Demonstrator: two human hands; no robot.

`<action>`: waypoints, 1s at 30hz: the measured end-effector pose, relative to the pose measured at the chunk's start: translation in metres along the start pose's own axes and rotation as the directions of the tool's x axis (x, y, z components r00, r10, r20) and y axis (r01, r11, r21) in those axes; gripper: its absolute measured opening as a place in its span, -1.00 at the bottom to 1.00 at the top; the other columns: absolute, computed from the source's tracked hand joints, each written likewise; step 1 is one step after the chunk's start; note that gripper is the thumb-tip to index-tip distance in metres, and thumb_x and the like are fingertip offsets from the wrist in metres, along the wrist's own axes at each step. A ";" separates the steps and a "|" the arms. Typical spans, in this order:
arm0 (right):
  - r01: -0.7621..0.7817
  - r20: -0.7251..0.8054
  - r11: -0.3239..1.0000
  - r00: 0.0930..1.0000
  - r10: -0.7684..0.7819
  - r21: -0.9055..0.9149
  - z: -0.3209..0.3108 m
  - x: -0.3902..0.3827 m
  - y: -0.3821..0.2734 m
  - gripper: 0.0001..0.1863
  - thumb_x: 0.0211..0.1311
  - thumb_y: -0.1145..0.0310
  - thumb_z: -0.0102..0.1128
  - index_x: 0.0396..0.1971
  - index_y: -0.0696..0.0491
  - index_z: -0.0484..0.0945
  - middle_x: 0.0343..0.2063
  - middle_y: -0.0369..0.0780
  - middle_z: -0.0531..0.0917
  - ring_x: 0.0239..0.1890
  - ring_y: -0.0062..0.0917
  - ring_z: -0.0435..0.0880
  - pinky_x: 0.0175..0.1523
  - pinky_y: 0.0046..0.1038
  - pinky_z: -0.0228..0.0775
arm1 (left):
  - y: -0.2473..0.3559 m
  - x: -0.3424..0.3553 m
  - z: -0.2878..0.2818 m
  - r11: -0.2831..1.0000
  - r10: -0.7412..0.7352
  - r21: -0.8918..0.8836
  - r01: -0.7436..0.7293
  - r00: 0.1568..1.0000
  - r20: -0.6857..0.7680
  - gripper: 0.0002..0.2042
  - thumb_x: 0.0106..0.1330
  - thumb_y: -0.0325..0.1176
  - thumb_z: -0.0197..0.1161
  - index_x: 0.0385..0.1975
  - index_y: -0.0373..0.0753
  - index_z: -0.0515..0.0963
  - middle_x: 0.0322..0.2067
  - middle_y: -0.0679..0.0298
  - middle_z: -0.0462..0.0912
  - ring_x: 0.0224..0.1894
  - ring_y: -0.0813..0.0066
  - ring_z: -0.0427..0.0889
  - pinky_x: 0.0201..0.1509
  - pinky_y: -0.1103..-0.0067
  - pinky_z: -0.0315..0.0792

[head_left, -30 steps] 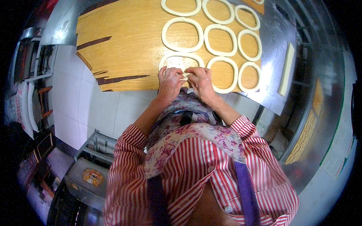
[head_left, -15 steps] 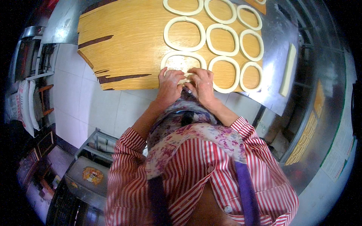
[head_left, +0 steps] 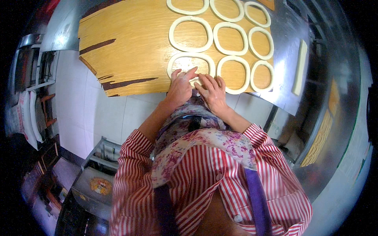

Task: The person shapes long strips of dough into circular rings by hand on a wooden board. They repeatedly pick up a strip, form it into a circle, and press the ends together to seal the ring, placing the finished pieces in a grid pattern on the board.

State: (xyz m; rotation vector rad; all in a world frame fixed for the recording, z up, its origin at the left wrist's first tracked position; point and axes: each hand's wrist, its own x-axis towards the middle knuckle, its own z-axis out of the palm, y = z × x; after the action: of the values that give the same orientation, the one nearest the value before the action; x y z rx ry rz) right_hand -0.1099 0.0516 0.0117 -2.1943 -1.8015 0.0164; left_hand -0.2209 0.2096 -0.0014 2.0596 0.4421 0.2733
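Observation:
My left hand [head_left: 180,87] and my right hand [head_left: 214,93] meet at the near side of a pale dough ring [head_left: 170,63] on the wooden board [head_left: 130,43]. My left fingers are bent over the strand, with the index finger pointing toward the right hand. Thumb and index finger of my right hand pinch the ring, while the other fingers fan out over it. The fingers partly cover the dough between them. To the right lies another dough ring [head_left: 247,72], close beside my right hand. More rings sit in rows behind, including a neighbouring ring [head_left: 211,33].
A straight dough strip [head_left: 301,67] lies on the metal tabletop [head_left: 284,70] right of the board. Lower right, a tray holds several pale strips [head_left: 318,139]. A dark-topped stool [head_left: 84,185] stands at lower left, and white sacks [head_left: 32,114] lean at far left.
My left index finger has straightened, and my right fingers have spread slightly. Both hands stay at the near side of the same ring. The whole view has shifted a little.

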 end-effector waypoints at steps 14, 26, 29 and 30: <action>-0.260 -0.147 0.961 0.951 0.271 0.090 -0.039 0.009 0.036 -0.60 0.12 0.46 0.30 0.02 0.03 0.61 0.02 -0.17 0.61 0.09 -0.26 0.53 0.22 -0.19 0.24 | -0.011 0.003 0.023 0.956 0.218 0.223 -0.189 0.970 -0.110 -0.56 0.18 -0.42 0.33 0.10 -0.30 0.53 -0.27 0.10 0.66 -0.03 0.04 0.54 0.13 0.24 0.41; -0.369 -0.007 0.929 0.929 0.369 -0.024 -0.016 0.078 0.050 -0.63 0.03 0.20 0.43 -0.21 0.12 0.67 -0.28 -0.12 0.67 -0.09 -0.23 0.59 0.07 -0.20 0.25 | -0.015 -0.007 -0.013 0.921 0.056 0.374 0.112 0.911 -0.409 -0.59 0.19 -0.36 0.34 0.05 -0.34 0.54 0.18 0.02 0.46 0.25 0.06 0.40 0.31 0.14 0.24; -0.520 0.118 0.846 0.853 0.508 0.113 -0.019 0.084 0.045 -0.64 0.01 0.26 0.45 -0.24 0.15 0.62 -0.38 -0.09 0.69 -0.27 -0.20 0.65 -0.12 -0.23 0.40 | -0.020 0.016 -0.032 0.906 -0.075 0.359 0.225 0.919 -0.387 -0.56 0.18 -0.31 0.36 0.05 -0.31 0.52 0.16 -0.03 0.45 0.24 0.02 0.37 0.29 0.15 0.20; -0.588 0.187 0.790 0.807 0.560 0.174 -0.020 0.086 0.043 -0.64 0.01 0.27 0.45 -0.25 0.16 0.61 -0.43 -0.08 0.69 -0.34 -0.19 0.67 -0.19 -0.24 0.44 | -0.026 0.020 -0.033 0.909 -0.021 0.376 0.180 0.920 -0.390 -0.66 0.19 -0.37 0.37 -0.05 -0.32 0.54 0.03 0.00 0.54 0.12 0.05 0.50 0.20 0.19 0.34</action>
State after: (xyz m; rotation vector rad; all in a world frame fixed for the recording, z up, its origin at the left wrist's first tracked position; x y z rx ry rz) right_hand -0.0467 0.1224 0.0364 -2.5187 -1.0370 0.4779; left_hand -0.2206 0.2562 -0.0073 2.3824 0.9073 0.5617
